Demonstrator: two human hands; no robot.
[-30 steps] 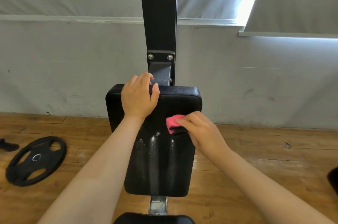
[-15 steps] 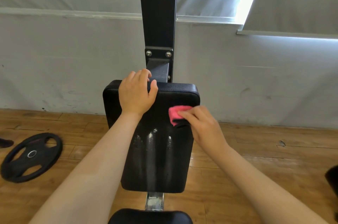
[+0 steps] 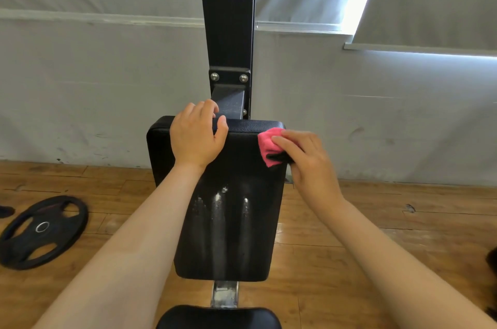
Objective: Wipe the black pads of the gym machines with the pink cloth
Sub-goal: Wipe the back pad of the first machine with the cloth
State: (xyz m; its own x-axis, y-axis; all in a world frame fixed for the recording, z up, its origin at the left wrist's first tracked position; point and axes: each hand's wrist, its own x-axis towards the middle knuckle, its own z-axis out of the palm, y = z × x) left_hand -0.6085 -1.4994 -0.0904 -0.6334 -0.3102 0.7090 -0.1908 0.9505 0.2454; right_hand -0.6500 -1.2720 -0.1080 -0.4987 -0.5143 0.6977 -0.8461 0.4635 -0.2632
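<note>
A black back pad [image 3: 228, 221] stands tilted in the middle of the view, with pale worn streaks low on its face. My left hand [image 3: 197, 138] grips the pad's top edge, fingers curled over it. My right hand [image 3: 306, 159] holds the folded pink cloth [image 3: 269, 144] and presses it against the pad's upper right corner. Part of the cloth is hidden under my fingers. A second black pad [image 3: 217, 318] shows at the bottom edge.
The machine's black steel post [image 3: 228, 27] rises behind the pad against a grey wall. A black weight plate [image 3: 43, 232] lies on the wooden floor at the left. A dark object [image 3: 492, 261] sits at the right edge.
My right hand has slid the pink cloth up and to the right, from the pad's middle to its upper right corner. My left hand has kept its grip on the top edge.
</note>
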